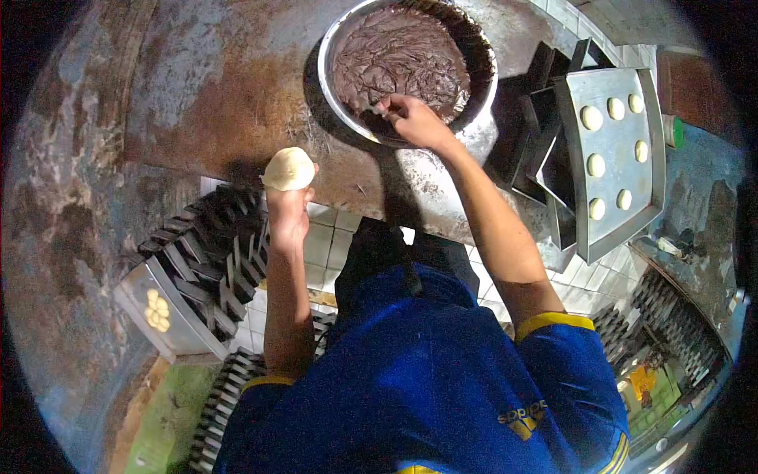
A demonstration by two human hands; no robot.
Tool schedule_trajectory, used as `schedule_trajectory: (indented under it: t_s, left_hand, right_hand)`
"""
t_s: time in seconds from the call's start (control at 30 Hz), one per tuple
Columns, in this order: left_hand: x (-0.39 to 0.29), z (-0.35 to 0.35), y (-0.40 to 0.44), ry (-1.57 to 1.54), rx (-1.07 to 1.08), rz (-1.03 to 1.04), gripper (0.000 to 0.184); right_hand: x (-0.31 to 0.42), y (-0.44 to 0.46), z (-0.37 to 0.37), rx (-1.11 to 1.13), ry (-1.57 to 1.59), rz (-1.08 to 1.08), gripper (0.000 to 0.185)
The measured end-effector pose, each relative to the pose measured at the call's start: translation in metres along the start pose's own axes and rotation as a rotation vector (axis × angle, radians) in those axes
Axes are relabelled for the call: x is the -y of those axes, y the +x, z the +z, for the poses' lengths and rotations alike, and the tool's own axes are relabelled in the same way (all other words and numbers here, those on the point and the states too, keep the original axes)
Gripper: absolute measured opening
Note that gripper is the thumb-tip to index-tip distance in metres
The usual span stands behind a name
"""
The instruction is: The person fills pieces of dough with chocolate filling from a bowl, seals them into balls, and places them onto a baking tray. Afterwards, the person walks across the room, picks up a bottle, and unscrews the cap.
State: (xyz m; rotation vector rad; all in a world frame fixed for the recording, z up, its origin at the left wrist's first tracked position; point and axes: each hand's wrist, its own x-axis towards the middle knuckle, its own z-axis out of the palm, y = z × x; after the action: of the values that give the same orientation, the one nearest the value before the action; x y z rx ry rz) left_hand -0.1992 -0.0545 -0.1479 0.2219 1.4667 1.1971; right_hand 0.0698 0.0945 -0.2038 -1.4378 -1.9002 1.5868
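Note:
A flattened round of pale dough (288, 169) lies across my left hand (290, 207), whose fingers are curled under its edge above the table's front edge. My right hand (410, 120) is inside the near rim of a large metal bowl (324, 73). Dark brown, chocolate-like filling (403, 55) fills much of that bowl. The fingers of my right hand are pinched together at the filling's near side, around a small tool or piece too small to make out.
A metal tray (616, 182) with several dough balls rests on stacked trays at the right. Another tray (174, 312) at the lower left bears a cluster of dough balls (156, 310), beside stacked dark metal trays (213, 261). The worn table (213, 87) extends ahead.

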Motion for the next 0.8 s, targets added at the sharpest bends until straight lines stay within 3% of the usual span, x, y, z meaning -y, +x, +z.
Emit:
schedule_trajectory:
  t_s: [0.07, 0.17, 0.27, 0.33, 0.43, 0.47, 0.57, 0.63, 0.67, 0.77, 0.8]
  left_hand:
    - [0.002, -0.002, 0.000, 0.010, -0.017, -0.010, 0.030]
    - [0.000, -0.004, -0.001, 0.041, 0.061, 0.042, 0.031]
    - [-0.011, 0.005, -0.011, 0.116, 0.074, 0.104, 0.027]
    - [-0.017, 0.019, -0.018, 0.466, -0.094, 0.186, 0.021]
    - [-0.022, 0.032, -0.019, 0.507, -0.068, 0.295, 0.019]
    - [-0.022, 0.034, -0.016, 0.503, -0.072, 0.302, 0.019]
    - [-0.024, 0.042, -0.013, 0.565, 0.064, 0.418, 0.018]
    - [-0.032, 0.056, -0.020, 0.677, 0.117, 0.399, 0.022]
    - [-0.029, 0.058, -0.018, 0.546, 0.123, 0.385, 0.024]
    - [-0.036, 0.073, -0.027, 0.369, 0.138, 0.450, 0.023]
    - [-0.035, 0.072, -0.027, 0.361, 0.130, 0.379, 0.023]
  right_hand:
    - [-0.002, -0.001, 0.017, -0.265, -0.289, -0.095, 0.038]
    - [0.001, 0.001, 0.038, -0.259, -0.415, 0.019, 0.042]
    - [-0.004, 0.004, 0.046, -0.260, -0.395, -0.023, 0.043]
    - [0.005, 0.000, 0.038, -0.252, -0.359, -0.033, 0.042]
    - [0.032, -0.007, -0.005, 0.135, 0.140, 0.120, 0.033]
    - [0.026, -0.009, -0.006, 0.214, 0.303, 0.030, 0.031]
    - [0.086, -0.052, -0.009, 0.174, 0.406, -0.164, 0.028]
    - [0.125, -0.083, -0.005, -0.091, -0.020, -0.445, 0.033]
    - [0.132, -0.094, 0.006, -0.154, -0.071, -0.471, 0.047]
    - [0.141, -0.122, 0.019, -0.271, -0.308, -0.454, 0.054]
    - [0.134, -0.125, 0.022, -0.309, -0.304, -0.482, 0.064]
